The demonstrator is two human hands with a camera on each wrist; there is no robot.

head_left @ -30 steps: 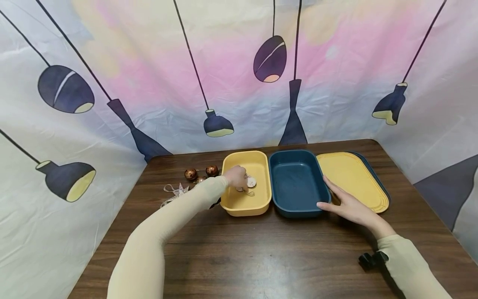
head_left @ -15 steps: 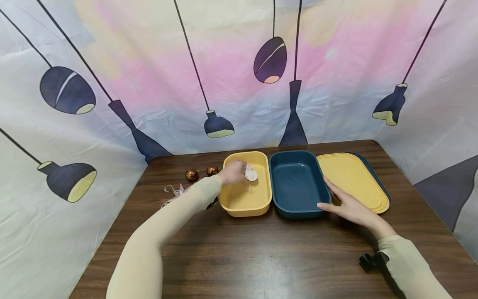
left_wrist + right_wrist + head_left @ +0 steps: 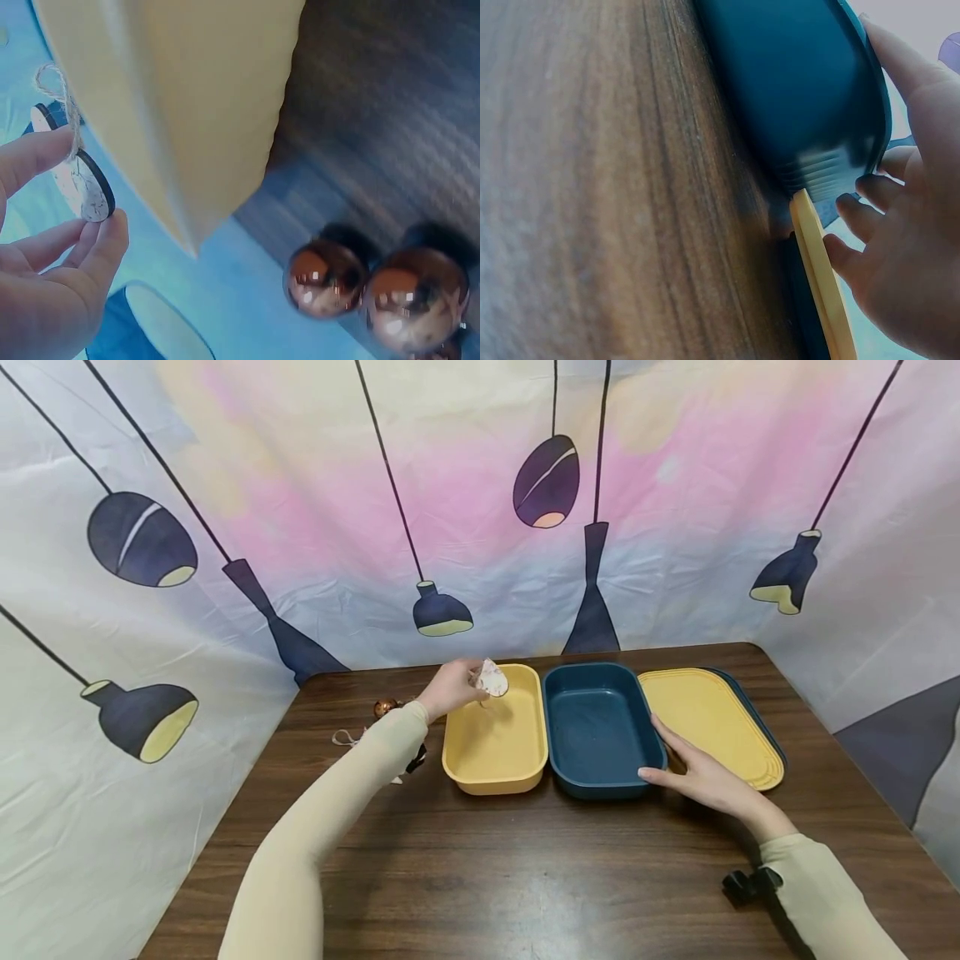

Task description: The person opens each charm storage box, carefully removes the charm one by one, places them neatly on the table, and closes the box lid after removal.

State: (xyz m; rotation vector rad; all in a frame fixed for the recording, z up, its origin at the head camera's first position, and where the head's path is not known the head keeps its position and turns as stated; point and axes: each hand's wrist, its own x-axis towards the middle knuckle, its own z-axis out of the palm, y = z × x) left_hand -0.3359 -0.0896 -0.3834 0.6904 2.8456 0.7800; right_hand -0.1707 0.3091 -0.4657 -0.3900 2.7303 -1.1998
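Observation:
My left hand (image 3: 452, 685) pinches a flat white hanging ornament (image 3: 492, 678) above the far left part of the yellow box (image 3: 497, 752). In the left wrist view the ornament (image 3: 91, 193) shows a dark edge and a twine loop (image 3: 71, 120), between thumb and fingertips of the left hand (image 3: 64, 292). My right hand (image 3: 697, 768) rests against the right side of the dark blue box (image 3: 600, 727), its thumb at the near right corner. The right wrist view shows the right hand (image 3: 922, 217) with extended fingers along the blue box's rim (image 3: 885, 112).
Copper baubles (image 3: 326, 277) lie left of the yellow box, partly behind the left arm. A white ribbon loop (image 3: 343, 737) shows beside them. Right of the blue box, a yellow lid (image 3: 697, 718) lies over a dark blue lid (image 3: 750, 706). A patterned cloth (image 3: 480, 510) hangs behind.
My left hand has lifted the white ornament from inside the yellow box, up and back towards the far left rim. The right hand stays at the blue box.

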